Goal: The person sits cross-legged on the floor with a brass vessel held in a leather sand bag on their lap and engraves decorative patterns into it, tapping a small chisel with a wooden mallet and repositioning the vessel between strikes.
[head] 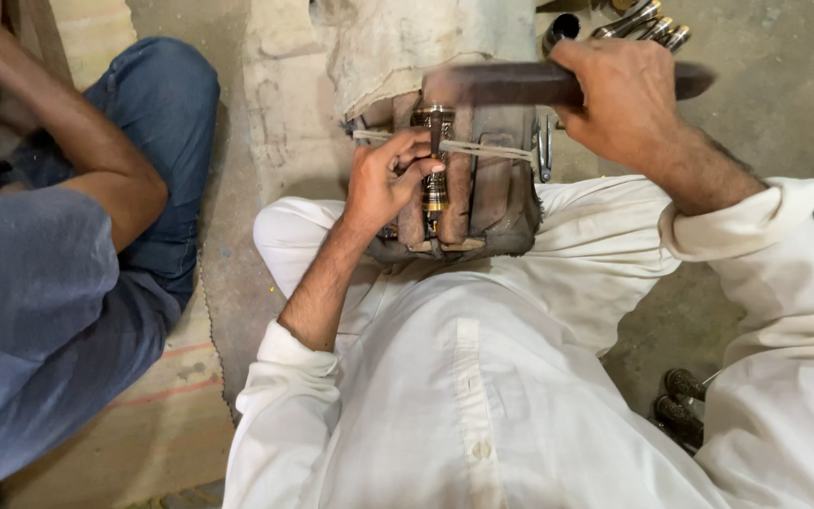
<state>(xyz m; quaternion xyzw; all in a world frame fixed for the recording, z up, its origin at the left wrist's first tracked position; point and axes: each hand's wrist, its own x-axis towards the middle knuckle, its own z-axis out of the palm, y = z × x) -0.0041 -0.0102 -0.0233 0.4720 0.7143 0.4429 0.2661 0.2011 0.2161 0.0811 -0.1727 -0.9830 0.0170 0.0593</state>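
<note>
The left hand (390, 179) pinched a small brass-and-dark metal cylinder (434, 155) between thumb and fingertips, holding it upright in the groove of a worn wooden block (482, 193) that rested in the person's lap. A pale cord (487, 148) crossed the block, and the cylinder's lower end was partly hidden behind the fingers. At one o'clock from the cylinder, the right hand (624, 99) was closed in a fist around a long dark bar (511, 85) – blurred, its far tip jutting out at three o'clock. At twelve o'clock a row of shiny metal pieces (647, 24) was cut off by the frame's edge. At nine o'clock sat another person in blue jeans (157, 123), seen only in part – what their arm (77, 141) reached for could not be made out.
</note>
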